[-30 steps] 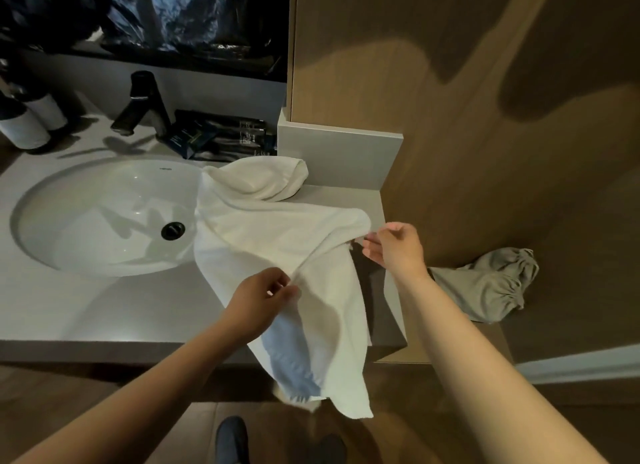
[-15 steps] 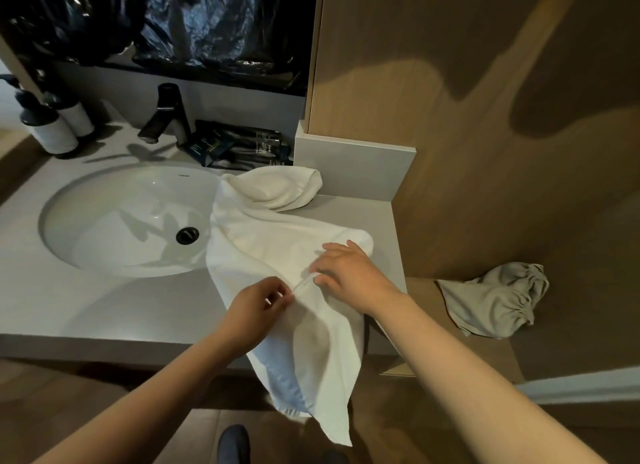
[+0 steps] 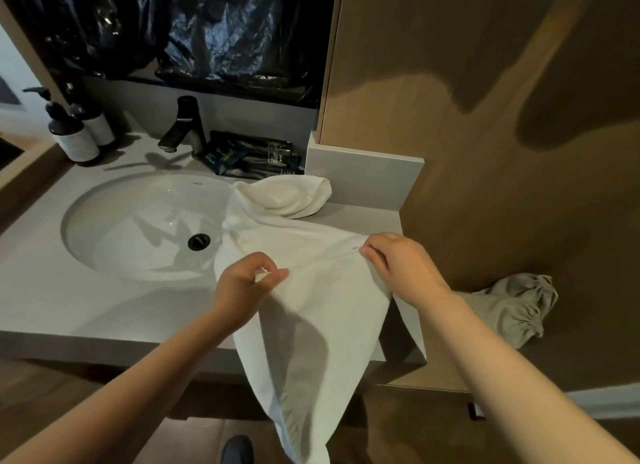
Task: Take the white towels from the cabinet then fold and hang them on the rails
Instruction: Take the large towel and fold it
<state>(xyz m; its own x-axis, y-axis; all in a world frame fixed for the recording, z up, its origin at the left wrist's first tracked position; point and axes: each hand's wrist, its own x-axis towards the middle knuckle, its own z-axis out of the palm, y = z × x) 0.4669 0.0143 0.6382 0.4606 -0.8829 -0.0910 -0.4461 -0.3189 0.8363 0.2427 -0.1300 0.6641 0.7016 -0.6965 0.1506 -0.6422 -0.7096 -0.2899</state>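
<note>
Grey stone counter point(image 3: 104, 307) fills the left of the head view, with a white oval sink point(image 3: 138, 228) set into it. A dark tap point(image 3: 183, 127) stands behind the bowl, two pump bottles point(image 3: 72, 134) at the back left corner and dark packets point(image 3: 249, 158) along the back edge. A wood-panelled wall point(image 3: 485, 117) rises on the right, and a grey drawstring bag point(image 3: 512, 307) lies on a lower ledge just past the counter's right edge. One white towel point(image 3: 329, 290) is spread over the counter's right part, between the sink and the right edge, and hangs past the front edge toward the floor. The left hand point(image 3: 242, 283) pinches a fold of it between thumb and fingertips near the front edge. The right hand point(image 3: 398, 266) grips its upper edge with curled fingers, near the right edge. What looks like a second white towel point(image 3: 294, 197) sits bunched at the back right corner, touching the first. Judging by this, the towels are out, folding of the first is only starting, the second is untouched, and hanging remains; no rail is in view.
</note>
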